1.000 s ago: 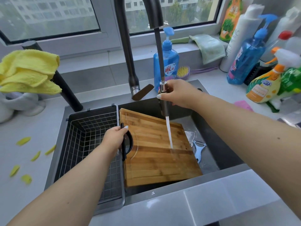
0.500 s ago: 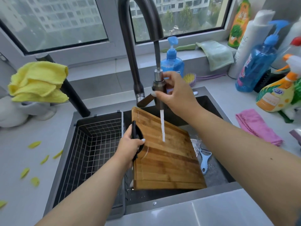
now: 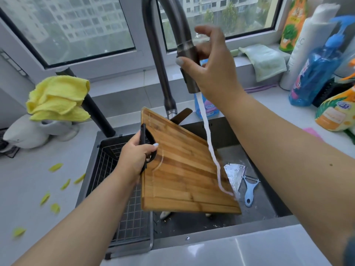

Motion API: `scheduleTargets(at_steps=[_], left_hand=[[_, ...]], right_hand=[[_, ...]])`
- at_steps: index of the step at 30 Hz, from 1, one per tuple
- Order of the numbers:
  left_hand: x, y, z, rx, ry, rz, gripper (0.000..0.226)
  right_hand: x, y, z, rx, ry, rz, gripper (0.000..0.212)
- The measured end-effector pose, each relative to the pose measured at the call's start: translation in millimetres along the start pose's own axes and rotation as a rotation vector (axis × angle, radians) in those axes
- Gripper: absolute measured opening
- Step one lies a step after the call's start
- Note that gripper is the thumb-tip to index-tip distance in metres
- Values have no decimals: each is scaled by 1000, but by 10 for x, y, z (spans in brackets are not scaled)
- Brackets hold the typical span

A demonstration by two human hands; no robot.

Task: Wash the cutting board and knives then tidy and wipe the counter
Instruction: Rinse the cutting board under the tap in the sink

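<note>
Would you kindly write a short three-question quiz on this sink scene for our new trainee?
1. True or false: the left hand grips the board by its handle.
2. What does the right hand hold? A) sponge B) spray head C) peeler
3. Fill in: the yellow scraps lie on the ____ left of the sink.

Key: 1 true; 2 B; 3 counter.

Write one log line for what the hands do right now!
left hand grips cutting board handle | right hand holds sprayer | water running
</note>
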State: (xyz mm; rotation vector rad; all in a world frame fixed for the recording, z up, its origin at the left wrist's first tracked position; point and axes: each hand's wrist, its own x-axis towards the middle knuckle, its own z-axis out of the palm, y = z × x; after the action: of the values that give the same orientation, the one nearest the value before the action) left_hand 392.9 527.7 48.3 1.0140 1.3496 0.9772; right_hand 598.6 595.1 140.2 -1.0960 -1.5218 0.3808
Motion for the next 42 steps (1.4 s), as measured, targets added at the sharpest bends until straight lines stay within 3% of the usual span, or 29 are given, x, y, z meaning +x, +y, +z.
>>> scheduleTargets(at_steps=[5,7,13,16,20,24,31,36,42], left_hand=[[-15,65,-107,-18,51,10,37],[-33,101,-158,-17,57,20,36],[-91,202,-461,10,21,87,31],[-81,222,-712,55,13,118,33],[-124,224,-1123,84,13,126,36],[-228,164,-1442,45,60,157,16],[-376,-14,-2019,-118,58,113,32],[-415,61,-2532,-37,83,105,31],[-596,286,-3249,-129,59,99,33]], right_hand=[[-386,239,-84,21,-93,121,39],[-689,438,-135,4,-81,270,34],[-1793,848,20,-75,182,897,32],[-2174,774,275,-161,146,1052,29],[-2338,537,687,-190,81,1047,31],[-2277,310,1026,-230,-4,974,36],[-2189,39,1505,-304,-77,896,40],[-2075,-22,1777,-348,-133,897,30],[-2017,-24,1933,-434,-246,958,42]])
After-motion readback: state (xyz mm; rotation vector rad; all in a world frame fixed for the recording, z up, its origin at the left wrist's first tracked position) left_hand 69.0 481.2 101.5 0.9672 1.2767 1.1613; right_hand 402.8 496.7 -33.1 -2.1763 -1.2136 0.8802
